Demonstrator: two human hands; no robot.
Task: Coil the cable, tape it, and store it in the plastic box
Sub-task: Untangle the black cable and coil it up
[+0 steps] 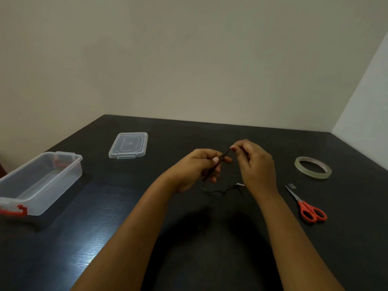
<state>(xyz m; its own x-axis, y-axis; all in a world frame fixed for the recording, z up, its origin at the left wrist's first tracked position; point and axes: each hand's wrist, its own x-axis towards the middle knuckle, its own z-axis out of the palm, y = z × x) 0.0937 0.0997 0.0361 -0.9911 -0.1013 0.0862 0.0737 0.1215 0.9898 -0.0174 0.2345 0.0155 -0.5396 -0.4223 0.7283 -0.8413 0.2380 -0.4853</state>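
Nearest the person and well off to the right of the grip lie orange-handled scissors (308,208), closed, blades pointing away. A tiny clear scrap (292,186) sits just past their tips; I cannot tell what it is.

Far to the left of the grip stands the clear plastic box (69,177), open, with red latches at its ends.

Just beneath the grip, the loose part of the thin dark cable (212,191) trails in a slack curl on the dark table (105,238), and a small metal plug end shows by the right wrist.

Both hands are raised over the table. The left hand (201,164) has its fingers curled round a bunch of the cable, thumb on top. The right hand (255,162) pinches a short taut run of the same cable between thumb and fingertips, slightly higher and just apart from the left.

Level with the grip and well to its right lies a roll of clear tape (312,166), flat on the table.

Beyond the grip to the left, the box's clear lid (128,144) lies flat, apart from the box.
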